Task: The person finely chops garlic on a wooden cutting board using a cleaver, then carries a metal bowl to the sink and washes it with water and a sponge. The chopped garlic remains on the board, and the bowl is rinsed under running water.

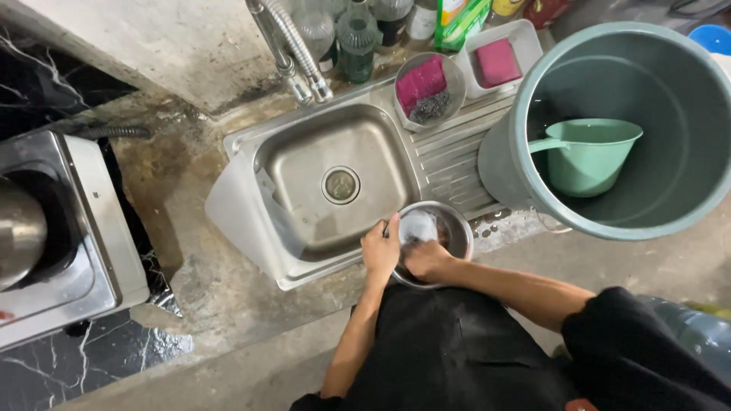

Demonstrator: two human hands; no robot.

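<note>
A round steel bowl [455, 225] sits on the near right corner of the sink unit, at the edge of the drainboard. My left hand [380, 248] grips its left rim. My right hand [426, 257] reaches into the bowl from the near side, fingers closed around something pale and foamy [418, 226] inside; what that thing is I cannot tell. The steel sink basin [304, 183] with its round drain [340, 185] lies just to the left of the bowl.
A big grey-green bucket [685, 205] with a green scoop [590, 152] in water stands at right. Behind the sink are a flexible tap [293, 46], bottles [358, 38], a small bowl with pink sponge [428, 90] and a white tray [525, 38]. A stove [76, 228] is at left.
</note>
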